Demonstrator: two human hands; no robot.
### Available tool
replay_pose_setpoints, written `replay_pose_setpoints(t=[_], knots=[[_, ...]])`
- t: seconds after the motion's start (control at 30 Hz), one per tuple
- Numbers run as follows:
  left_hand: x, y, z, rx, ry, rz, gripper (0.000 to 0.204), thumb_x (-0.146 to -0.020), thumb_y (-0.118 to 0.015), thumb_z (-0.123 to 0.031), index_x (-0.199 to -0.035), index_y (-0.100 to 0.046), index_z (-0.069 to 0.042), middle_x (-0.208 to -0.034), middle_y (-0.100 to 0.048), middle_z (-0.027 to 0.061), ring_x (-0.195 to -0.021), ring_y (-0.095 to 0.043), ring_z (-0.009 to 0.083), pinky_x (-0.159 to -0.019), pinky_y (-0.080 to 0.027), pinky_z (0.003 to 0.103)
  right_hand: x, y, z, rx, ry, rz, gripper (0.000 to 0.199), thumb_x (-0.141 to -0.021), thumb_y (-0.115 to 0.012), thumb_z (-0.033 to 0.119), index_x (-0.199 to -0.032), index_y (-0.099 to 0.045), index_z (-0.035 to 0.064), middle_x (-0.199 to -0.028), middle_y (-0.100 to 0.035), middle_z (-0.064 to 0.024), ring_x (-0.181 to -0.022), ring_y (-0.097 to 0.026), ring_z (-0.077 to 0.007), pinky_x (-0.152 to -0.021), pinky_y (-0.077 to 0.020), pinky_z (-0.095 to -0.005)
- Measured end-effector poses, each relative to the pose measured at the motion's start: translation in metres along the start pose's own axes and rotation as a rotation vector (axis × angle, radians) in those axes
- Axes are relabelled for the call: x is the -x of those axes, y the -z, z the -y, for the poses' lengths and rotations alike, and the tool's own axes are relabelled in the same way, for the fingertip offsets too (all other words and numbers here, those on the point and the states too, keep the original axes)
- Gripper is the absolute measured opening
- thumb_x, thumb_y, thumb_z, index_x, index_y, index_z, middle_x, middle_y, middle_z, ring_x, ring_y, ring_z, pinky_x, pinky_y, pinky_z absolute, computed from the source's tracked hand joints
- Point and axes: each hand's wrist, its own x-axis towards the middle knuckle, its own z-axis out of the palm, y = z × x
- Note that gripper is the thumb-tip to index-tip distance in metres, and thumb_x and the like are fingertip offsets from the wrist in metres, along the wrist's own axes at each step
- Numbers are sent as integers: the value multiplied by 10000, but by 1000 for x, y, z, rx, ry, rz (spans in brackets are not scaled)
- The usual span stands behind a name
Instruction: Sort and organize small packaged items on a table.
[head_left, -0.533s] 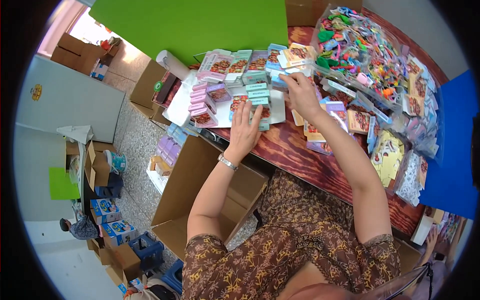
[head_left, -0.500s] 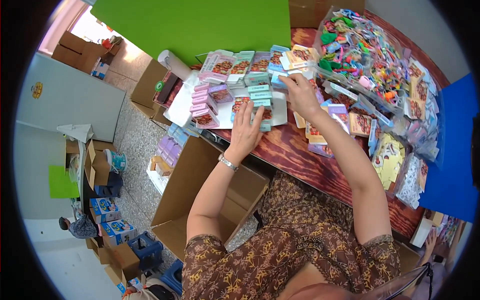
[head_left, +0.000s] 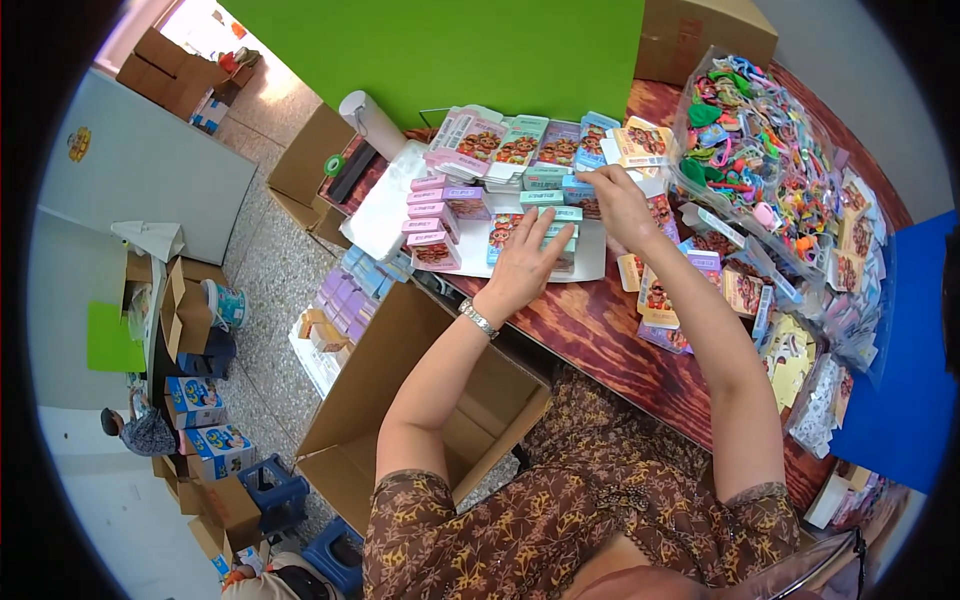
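My left hand [head_left: 522, 268] lies with fingers stretched and apart over small green boxes [head_left: 564, 214] and a blue box [head_left: 503, 236] with a colourful picture. These sit on a white tray [head_left: 592, 262]. My right hand [head_left: 622, 208] is closed, its thumb and fingers at the top of another blue box [head_left: 583, 194] beside the green ones. That box is partly hidden by the fingers. At the tray's left stand several pink boxes [head_left: 432, 250] in a row, with a purple box [head_left: 466, 203] beside them. Flattened cartons [head_left: 520, 145] are stacked behind.
On the right, a clear container holds mixed small colourful toys [head_left: 745, 150]; loose boxes [head_left: 742, 292] and yellow cards [head_left: 787, 358] lie nearer. A large open cardboard box [head_left: 375, 400] stands below the table's front edge. A green panel [head_left: 450, 60] rises behind. Another person [head_left: 150, 432] is far left.
The view has shifted, so the table sits lower and farther right. Both hands stay at the same boxes, the right one still at the blue box. A co-worker's hand at lower right has left view.
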Motion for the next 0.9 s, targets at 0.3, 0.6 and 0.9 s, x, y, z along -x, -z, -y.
replay_pose_setpoints(t=[0.3,0.6,0.9], knots=[[28,17,11,150,141,-222,596,-852,-728,-107,-1406,-517,-44,-1375,-536,223,-1240,-536,442,-1064,-463,490,-3,9,1,48,-37,65,358,-905,-569,-35,-1231,-672,73,-1111,-616,-168,-1020,-642,-377,-891,-533,-446],[24,9,25,-17,493,272,604,-807,-792,-279,-1302,-511,-78,-1224,-559,227,-885,-693,429,-707,-598,510,-14,28,16,271,-19,111,385,-906,-701,191,-1282,-646,125,-1244,-615,-133,-1101,-629,-359,-951,-526,-458],[36,-25,37,40,451,42,626,-770,-753,-119,-1331,-491,-27,-1250,-544,242,-941,-649,469,-764,-587,510,-89,-75,112,247,160,460,418,-878,-733,221,-1278,-636,144,-1184,-661,-122,-1128,-642,-325,-885,-570,-437]])
